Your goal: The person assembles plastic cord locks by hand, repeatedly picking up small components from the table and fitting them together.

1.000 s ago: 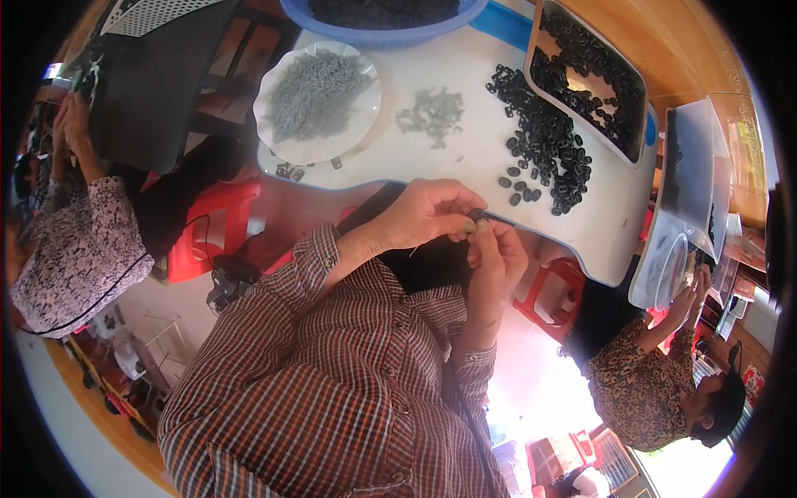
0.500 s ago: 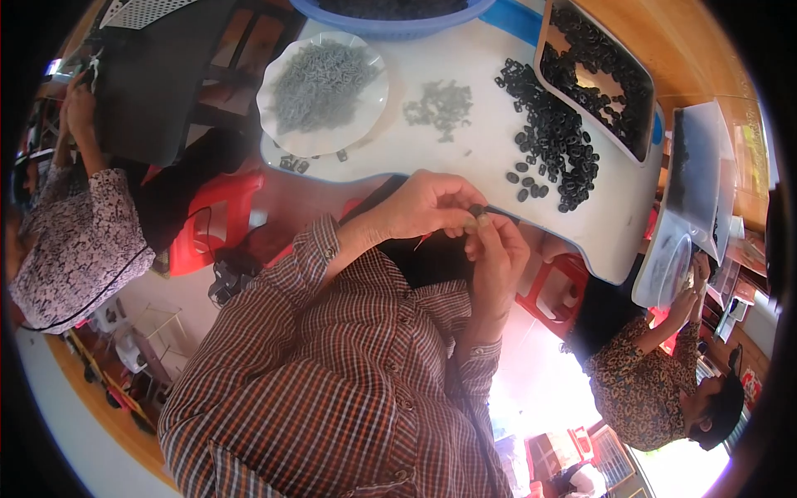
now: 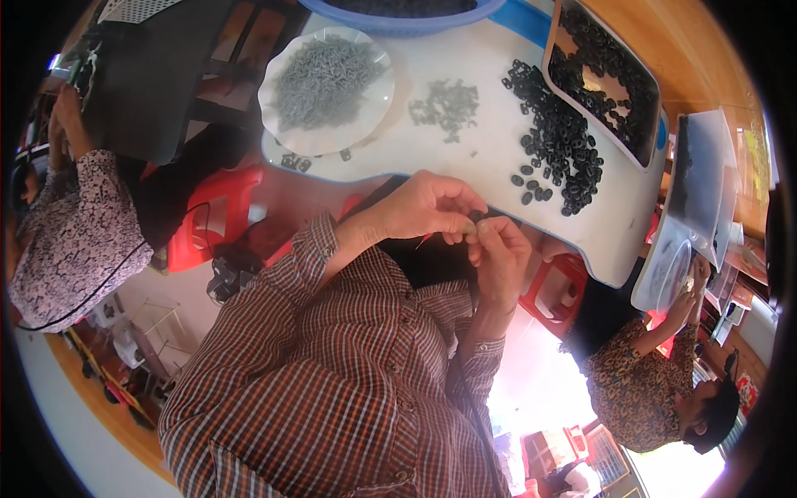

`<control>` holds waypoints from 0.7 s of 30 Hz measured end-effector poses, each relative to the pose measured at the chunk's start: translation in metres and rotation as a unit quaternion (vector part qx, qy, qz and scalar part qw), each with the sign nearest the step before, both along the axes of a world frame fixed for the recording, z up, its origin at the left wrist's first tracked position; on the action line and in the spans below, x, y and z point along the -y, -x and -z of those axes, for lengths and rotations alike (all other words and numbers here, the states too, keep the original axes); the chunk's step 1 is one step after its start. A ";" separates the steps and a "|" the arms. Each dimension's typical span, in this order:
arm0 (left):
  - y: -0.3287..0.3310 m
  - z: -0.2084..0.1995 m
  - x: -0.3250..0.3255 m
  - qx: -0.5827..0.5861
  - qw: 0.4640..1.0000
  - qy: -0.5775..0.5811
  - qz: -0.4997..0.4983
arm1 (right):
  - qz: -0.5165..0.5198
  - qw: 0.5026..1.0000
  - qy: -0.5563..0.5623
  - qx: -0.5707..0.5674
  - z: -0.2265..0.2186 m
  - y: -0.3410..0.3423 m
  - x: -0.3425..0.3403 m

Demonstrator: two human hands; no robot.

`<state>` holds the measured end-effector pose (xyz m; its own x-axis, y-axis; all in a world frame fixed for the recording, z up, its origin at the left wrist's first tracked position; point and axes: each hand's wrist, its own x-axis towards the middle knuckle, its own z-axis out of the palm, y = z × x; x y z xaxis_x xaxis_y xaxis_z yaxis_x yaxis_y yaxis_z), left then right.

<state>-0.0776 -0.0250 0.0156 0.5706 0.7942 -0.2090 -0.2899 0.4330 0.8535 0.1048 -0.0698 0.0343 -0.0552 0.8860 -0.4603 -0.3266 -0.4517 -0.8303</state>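
Note:
My left hand [image 3: 425, 207] and my right hand [image 3: 501, 253] meet fingertip to fingertip just in front of the table's near edge. Pinched between them is a small black oval piece [image 3: 476, 216], mostly covered by the fingers. Past my hands, a heap of similar black oval pieces [image 3: 560, 149] is spread over the right of the white table [image 3: 382, 153]. A scatter of small translucent grey pieces [image 3: 446, 106] lies near the middle. To its left, a white scalloped plate [image 3: 383, 91] holds a mound of the same grey bits.
A white tray [image 3: 656, 133] with more black pieces is at the right, and a blue basin [image 3: 398, 25] of dark pieces at the far edge. Co-workers sit left [image 3: 79, 241] and right [image 3: 635, 390]. Red stools [image 3: 217, 217] stand beneath.
My right fingertips have closed in over the black piece, so less of it shows. The view has shifted slightly, and the left co-worker's hands have moved a little.

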 end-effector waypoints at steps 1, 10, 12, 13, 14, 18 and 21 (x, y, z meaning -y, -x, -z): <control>0.001 -0.001 0.001 -0.001 1.000 0.006 0.002 | -0.001 1.000 0.001 0.001 0.001 0.000 0.000; 0.007 -0.004 -0.001 0.006 1.000 0.009 0.025 | -0.029 0.998 -0.012 -0.058 0.008 -0.002 -0.001; 0.008 -0.003 -0.002 0.000 1.000 0.007 0.031 | -0.028 0.997 -0.009 -0.070 0.010 -0.002 0.000; 0.008 -0.002 -0.001 0.007 0.999 0.006 0.034 | -0.028 0.997 -0.008 -0.070 0.009 -0.002 0.000; 0.008 -0.002 -0.001 0.013 0.999 0.006 0.037 | -0.028 0.997 -0.003 -0.069 0.008 -0.001 0.000; 0.012 -0.006 -0.004 -0.003 0.998 0.006 0.062 | -0.035 0.995 0.015 -0.097 0.007 -0.001 0.001; 0.013 -0.008 -0.006 0.013 0.996 0.024 0.081 | -0.044 0.992 0.017 -0.115 0.008 0.000 0.001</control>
